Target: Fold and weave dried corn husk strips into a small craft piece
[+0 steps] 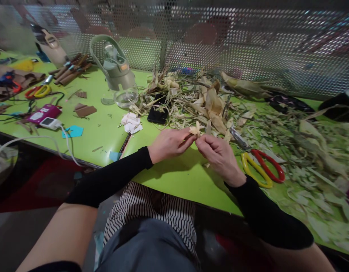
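Perforated screen (202, 34) stood behind a green tabletop (197, 189) strewn with dry husks (215, 104).
Near the front edge, the left hand (171, 144) and the right hand (218, 156) met, each with its grip closed in a pinch on a small pale husk piece (195, 129) between them. The dry husks lay just beyond, partly covering a black phone (157, 115). Scissors (260, 170) with red and yellow handles rested beside the right hand; a crumpled white tissue (131, 122) lay left of the black phone.
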Motion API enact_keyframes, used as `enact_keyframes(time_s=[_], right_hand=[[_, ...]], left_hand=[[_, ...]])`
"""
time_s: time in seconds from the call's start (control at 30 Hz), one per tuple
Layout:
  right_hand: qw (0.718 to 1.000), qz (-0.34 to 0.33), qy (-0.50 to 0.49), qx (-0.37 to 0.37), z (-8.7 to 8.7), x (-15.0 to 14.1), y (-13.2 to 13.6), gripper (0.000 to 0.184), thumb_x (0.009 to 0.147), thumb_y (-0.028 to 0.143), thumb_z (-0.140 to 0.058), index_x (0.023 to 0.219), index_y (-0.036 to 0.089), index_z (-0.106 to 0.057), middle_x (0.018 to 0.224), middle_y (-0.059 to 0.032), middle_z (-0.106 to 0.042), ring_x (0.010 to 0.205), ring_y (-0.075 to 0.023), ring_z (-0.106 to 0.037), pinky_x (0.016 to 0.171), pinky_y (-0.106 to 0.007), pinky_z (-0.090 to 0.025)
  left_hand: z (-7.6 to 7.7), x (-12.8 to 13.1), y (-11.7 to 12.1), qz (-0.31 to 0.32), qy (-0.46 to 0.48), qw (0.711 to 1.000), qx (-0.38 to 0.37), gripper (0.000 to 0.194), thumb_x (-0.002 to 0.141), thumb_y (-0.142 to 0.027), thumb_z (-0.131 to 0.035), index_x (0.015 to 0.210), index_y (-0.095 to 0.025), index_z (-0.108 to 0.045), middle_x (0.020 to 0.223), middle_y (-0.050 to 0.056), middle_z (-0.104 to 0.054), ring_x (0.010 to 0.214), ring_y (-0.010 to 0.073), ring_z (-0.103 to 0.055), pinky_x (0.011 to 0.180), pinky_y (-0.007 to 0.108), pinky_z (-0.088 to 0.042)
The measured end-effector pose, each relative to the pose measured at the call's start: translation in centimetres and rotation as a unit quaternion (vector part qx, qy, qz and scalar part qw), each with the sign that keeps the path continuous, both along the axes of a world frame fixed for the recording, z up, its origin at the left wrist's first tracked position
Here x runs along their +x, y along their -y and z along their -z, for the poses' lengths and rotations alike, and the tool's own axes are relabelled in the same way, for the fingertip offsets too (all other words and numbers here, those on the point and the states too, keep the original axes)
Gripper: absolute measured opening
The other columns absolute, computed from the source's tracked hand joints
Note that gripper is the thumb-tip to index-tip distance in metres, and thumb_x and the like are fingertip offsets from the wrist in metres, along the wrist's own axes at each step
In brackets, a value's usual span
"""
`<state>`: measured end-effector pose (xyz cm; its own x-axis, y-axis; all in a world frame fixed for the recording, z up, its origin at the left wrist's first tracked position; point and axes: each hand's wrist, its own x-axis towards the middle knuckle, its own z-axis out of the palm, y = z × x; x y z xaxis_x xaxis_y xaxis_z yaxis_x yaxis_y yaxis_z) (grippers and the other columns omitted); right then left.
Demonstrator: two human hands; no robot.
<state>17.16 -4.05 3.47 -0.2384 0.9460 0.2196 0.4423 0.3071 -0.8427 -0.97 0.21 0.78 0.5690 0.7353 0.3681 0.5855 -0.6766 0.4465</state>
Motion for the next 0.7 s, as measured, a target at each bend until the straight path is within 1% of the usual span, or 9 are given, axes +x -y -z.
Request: enact_keyframes(time_s=[0.07,0.2,0.3,0.4,0.47,0.53,0.6,0.63,0.7], right_hand=[[1.000,-0.013,0.015,0.022,-0.3,-0.2,0.3,0.041,0.097,0.036,-0.057,0.061,0.025,-0.038,0.059,0.0037,-0.033,0.055,-0.0127,-0.030,0.055,-0.032,-0.026],[0.998,-0.022,0.028,0.060,-0.4,-0.5,0.9,0.038,0.095,0.029,-0.054,0.062,0.025,-0.035,0.059,0.0041,-0.031,0.054,-0.0122,-0.029,0.054,-0.031,-0.026],[0.995,-0.021,0.020,0.093,-0.1,-0.7,1.1,0.036,0.095,0.025,-0.051,0.063,0.025,-0.033,0.058,0.0052,-0.029,0.052,-0.0109,-0.027,0.052,-0.030,-0.025],[0.993,-0.019,0.016,0.119,0.5,-0.8,1.0,0.034,0.094,0.023,-0.050,0.064,0.025,-0.034,0.057,0.0058,-0.030,0.051,-0.0103,-0.028,0.051,-0.029,-0.024],[0.991,-0.012,0.020,0.131,0.9,-0.9,0.8,0.034,0.094,0.023,-0.050,0.064,0.025,-0.034,0.057,0.0060,-0.030,0.051,-0.0100,-0.029,0.051,-0.028,-0.024],[0.990,-0.002,0.038,0.138,1.4,-0.8,0.4,0.034,0.094,0.024,-0.049,0.064,0.025,-0.033,0.056,0.0062,-0.030,0.050,-0.0096,-0.029,0.050,-0.028,-0.024],[0.988,0.003,0.070,0.137,1.7,-0.6,-0.1,0.033,0.093,0.024,-0.050,0.064,0.025,-0.035,0.054,0.0063,-0.033,0.049,-0.0095,-0.030,0.050,-0.028,-0.024],[0.987,0.005,0.086,0.134,1.8,-0.4,-0.4,0.031,0.092,0.024,-0.051,0.065,0.025,-0.037,0.054,0.0061,-0.036,0.049,-0.0097,-0.032,0.050,-0.028,-0.025],[0.986,0.015,0.106,0.129,1.8,0.0,-0.8,0.028,0.091,0.025,-0.053,0.065,0.024,-0.042,0.053,0.0053,-0.041,0.048,-0.0101,-0.035,0.050,-0.028,-0.026]], left_hand=[[-0.2,-0.1,0.3,0.007,-0.007,1.000,0.011,0.049,0.109,-0.045,-0.033,0.097,-0.016,-0.071,0.091,0.010,-0.075,0.074,0.0177,-0.064,0.067,0.029,-0.043],[-0.4,-0.4,0.6,0.026,0.001,0.999,0.037,0.046,0.110,-0.043,-0.033,0.106,-0.017,-0.071,0.110,0.010,-0.078,0.081,0.0173,-0.070,0.069,0.027,-0.046],[-0.3,-0.4,0.5,0.033,0.029,0.998,0.049,0.048,0.111,-0.044,-0.033,0.109,-0.018,-0.072,0.112,0.010,-0.079,0.085,0.0164,-0.072,0.072,0.026,-0.050],[0.3,-0.3,0.0,0.037,0.081,0.995,0.035,0.046,0.110,-0.045,-0.037,0.112,-0.017,-0.074,0.113,0.010,-0.079,0.091,0.0173,-0.074,0.080,0.027,-0.055],[0.6,-0.2,-0.4,0.050,0.128,0.991,-0.004,0.038,0.107,-0.041,-0.045,0.114,-0.017,-0.075,0.116,0.011,-0.079,0.095,0.0178,-0.075,0.085,0.028,-0.056],[0.7,-0.3,-0.9,0.073,0.187,0.977,-0.074,0.031,0.101,-0.033,-0.054,0.118,-0.016,-0.074,0.119,0.011,-0.079,0.095,0.0167,-0.074,0.086,0.028,-0.057],[0.6,-0.3,-1.3,0.104,0.244,0.950,-0.167,0.034,0.097,-0.027,-0.060,0.127,-0.015,-0.071,0.118,0.012,-0.079,0.092,0.0150,-0.074,0.083,0.026,-0.057],[0.5,-0.4,-1.5,0.117,0.267,0.933,-0.211,0.036,0.096,-0.027,-0.063,0.129,-0.015,-0.070,0.115,0.011,-0.079,0.091,0.0145,-0.073,0.081,0.026,-0.057],[0.5,-0.4,-1.7,0.118,0.304,0.902,-0.283,0.036,0.094,-0.031,-0.068,0.126,-0.014,-0.070,0.104,0.010,-0.079,0.085,0.0139,-0.072,0.079,0.026,-0.057]])
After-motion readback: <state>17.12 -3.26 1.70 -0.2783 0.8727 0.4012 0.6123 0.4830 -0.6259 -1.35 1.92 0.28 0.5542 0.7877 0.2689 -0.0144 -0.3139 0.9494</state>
